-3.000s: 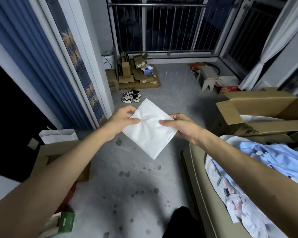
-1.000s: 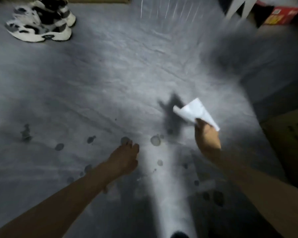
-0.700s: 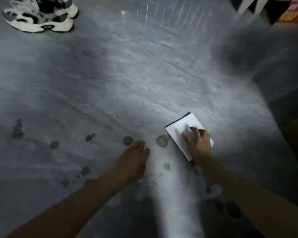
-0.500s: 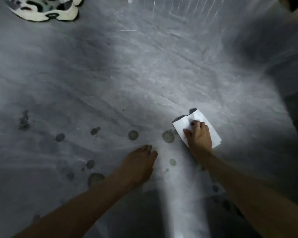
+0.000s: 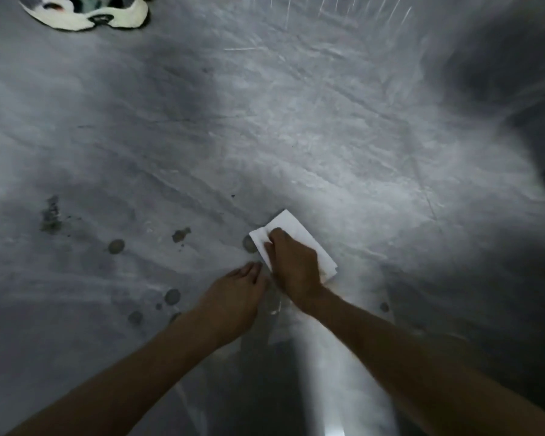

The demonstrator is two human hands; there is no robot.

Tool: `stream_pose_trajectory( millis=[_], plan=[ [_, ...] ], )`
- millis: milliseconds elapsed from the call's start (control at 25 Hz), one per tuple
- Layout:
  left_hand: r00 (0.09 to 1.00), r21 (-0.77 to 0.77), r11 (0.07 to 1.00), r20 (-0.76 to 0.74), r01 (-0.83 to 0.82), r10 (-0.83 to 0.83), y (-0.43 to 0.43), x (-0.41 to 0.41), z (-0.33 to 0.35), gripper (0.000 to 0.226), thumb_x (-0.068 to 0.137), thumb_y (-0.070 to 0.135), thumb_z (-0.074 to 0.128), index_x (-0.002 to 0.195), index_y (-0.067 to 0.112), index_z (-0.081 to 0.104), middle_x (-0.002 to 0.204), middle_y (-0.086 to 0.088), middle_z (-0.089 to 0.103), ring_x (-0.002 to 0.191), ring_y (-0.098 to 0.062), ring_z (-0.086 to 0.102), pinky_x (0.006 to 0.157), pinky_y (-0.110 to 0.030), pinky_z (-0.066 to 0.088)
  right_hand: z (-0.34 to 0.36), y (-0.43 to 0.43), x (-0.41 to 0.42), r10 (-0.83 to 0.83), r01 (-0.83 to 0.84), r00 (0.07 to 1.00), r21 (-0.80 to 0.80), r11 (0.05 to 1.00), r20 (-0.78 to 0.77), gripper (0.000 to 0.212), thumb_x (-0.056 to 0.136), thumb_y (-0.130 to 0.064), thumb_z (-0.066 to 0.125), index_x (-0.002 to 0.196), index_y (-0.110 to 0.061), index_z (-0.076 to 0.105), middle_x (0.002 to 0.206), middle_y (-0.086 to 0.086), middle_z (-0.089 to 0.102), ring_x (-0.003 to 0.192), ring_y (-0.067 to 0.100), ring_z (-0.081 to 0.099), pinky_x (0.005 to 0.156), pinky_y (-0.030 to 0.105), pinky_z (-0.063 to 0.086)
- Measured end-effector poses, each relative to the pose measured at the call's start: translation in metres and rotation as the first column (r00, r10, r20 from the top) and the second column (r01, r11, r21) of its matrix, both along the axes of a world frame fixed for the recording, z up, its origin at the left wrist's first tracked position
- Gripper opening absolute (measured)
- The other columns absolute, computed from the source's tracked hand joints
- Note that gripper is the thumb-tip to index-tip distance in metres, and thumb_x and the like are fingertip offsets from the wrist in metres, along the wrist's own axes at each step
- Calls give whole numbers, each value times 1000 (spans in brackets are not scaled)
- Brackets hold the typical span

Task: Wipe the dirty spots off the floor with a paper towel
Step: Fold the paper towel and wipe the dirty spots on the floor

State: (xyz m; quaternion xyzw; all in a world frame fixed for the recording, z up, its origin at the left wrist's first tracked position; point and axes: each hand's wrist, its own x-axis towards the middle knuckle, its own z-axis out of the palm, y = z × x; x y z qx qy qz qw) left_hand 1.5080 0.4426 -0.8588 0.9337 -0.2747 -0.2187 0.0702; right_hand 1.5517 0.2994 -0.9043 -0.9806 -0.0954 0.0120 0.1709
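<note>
My right hand [image 5: 291,265] presses a folded white paper towel [image 5: 296,234] flat on the grey floor [image 5: 328,136]. The towel's left edge partly covers a round dark spot [image 5: 248,244]. My left hand [image 5: 233,294] rests palm down on the floor just left of the right hand, holding nothing. Several more dark spots lie to the left: one blotch [image 5: 180,235], a round one [image 5: 116,246], a smudge [image 5: 50,215] and a cluster [image 5: 172,296]. A small spot [image 5: 384,306] sits to the right of my right forearm.
A white and black sneaker [image 5: 88,11] lies at the top left edge. A dark shadowed area [image 5: 516,89] fills the right side. A bright strip of light [image 5: 321,372] runs down the floor between my forearms.
My right hand has slid the paper towel leftward over the spot it lay beside. The view has moved closer to the floor. The left hand stays planted on the floor.
</note>
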Motion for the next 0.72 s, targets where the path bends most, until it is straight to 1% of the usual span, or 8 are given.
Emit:
stream_pose_trajectory(
  millis=[80,160,200,280,400,560,600,720],
  plan=[
    [1000,31,999,-25,14,-13,-3,5,1,45,84,12,44,129,8,44,152,-22,29,135,-31,38,98,-39,41,-4,-35,10,273,-267,951,-62,962,142,10,92,-24,64,93,-14,65,73,3,66,61,25,66,48,32,46],
    [999,40,999,-39,18,-16,-7,8,3,40,83,14,45,122,10,46,142,-21,39,119,-34,49,81,-38,45,-4,-87,22,360,-344,911,-110,932,202,15,91,-26,62,98,-13,67,76,3,69,64,26,67,52,32,50],
    [999,46,999,-49,19,-17,-8,9,5,38,82,14,46,119,11,47,136,-20,42,113,-35,51,77,-38,45,-3,-114,27,289,-269,939,-127,955,189,21,93,-30,54,101,-15,66,79,4,70,67,27,68,55,32,50],
    [997,48,999,-82,20,-16,-8,11,7,37,81,15,49,117,10,48,134,-20,41,111,-36,50,77,-39,44,-2,-160,36,-30,68,983,-208,976,180,23,96,-35,44,100,-18,59,77,11,68,67,33,67,56,35,48],
    [987,30,1000,-159,2,3,-5,13,9,39,81,13,49,120,8,47,139,-23,38,115,-37,48,82,-39,44,-2,-175,51,-341,354,935,-272,895,97,19,98,-25,45,109,-10,51,87,26,66,71,45,64,63,45,49],
    [979,-44,997,-200,-56,46,1,21,11,31,83,16,48,114,11,50,120,-19,50,103,-38,56,80,-39,45,6,-98,64,-732,731,681,-48,681,-11,28,101,-28,37,119,-10,48,106,25,65,91,44,62,80,44,45],
    [979,-69,994,-192,-87,72,8,25,13,29,84,17,48,113,14,52,116,-17,55,102,-37,57,80,-37,45,1,-62,66,-737,737,675,10,675,-6,27,99,-26,42,118,-10,51,101,23,66,87,42,63,76,42,46],
    [988,-100,983,-36,-156,153,47,32,27,20,86,24,48,105,23,56,100,-11,67,91,-32,63,69,-35,43,-6,75,62,-524,527,850,81,846,-58,26,95,-29,52,116,-14,58,88,16,68,74,37,66,63,37,47]
  ],
)
